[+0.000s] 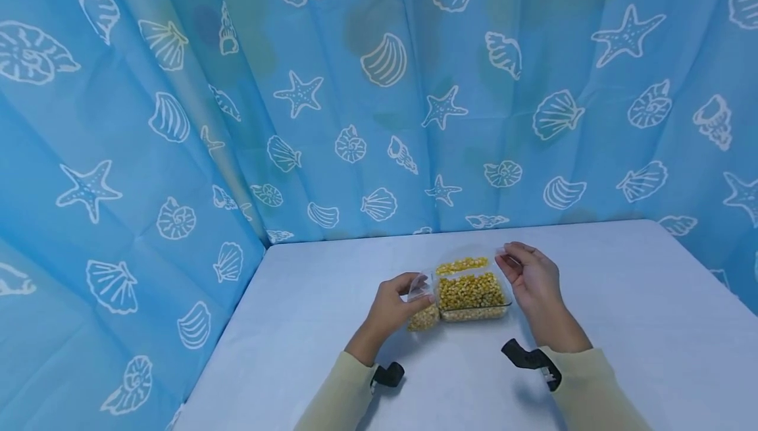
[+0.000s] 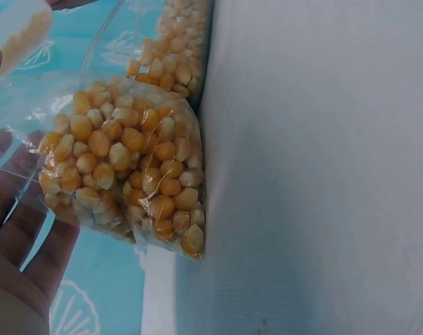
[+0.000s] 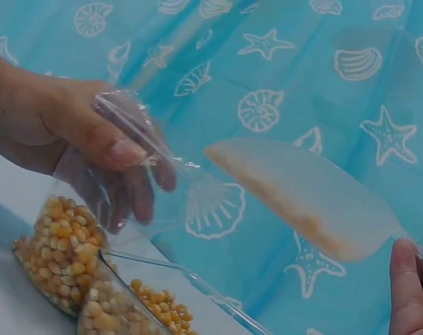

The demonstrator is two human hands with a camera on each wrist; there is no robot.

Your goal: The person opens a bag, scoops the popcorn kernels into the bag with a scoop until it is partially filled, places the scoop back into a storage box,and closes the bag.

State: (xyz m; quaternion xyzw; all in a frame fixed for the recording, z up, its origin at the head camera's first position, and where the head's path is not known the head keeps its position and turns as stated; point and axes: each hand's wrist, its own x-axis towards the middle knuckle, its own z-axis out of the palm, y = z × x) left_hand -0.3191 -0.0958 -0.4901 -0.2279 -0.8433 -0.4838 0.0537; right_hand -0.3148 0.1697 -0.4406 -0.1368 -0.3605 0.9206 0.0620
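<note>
A clear plastic bag [image 2: 124, 167] of corn kernels rests on the table, its film bunched at the top. My left hand [image 1: 387, 309] holds that film between thumb and fingers, and the bag's mouth stands open toward the right. By its handle, my right hand [image 1: 537, 279] grips a translucent scoop [image 3: 302, 192], with a row of kernels lying along it. In the right wrist view, the scoop's tip is in the air just right of the bag's mouth. Beneath the scoop is a clear container [image 1: 476, 314] holding many yellow kernels [image 1: 470, 289], its left side against the bag.
A white tabletop [image 1: 308, 339] spreads under everything. Behind and to the left hangs a blue curtain [image 1: 331, 115] printed with shells and starfish. Black straps [image 1: 533, 358] sit at both wrists, over pale sleeves.
</note>
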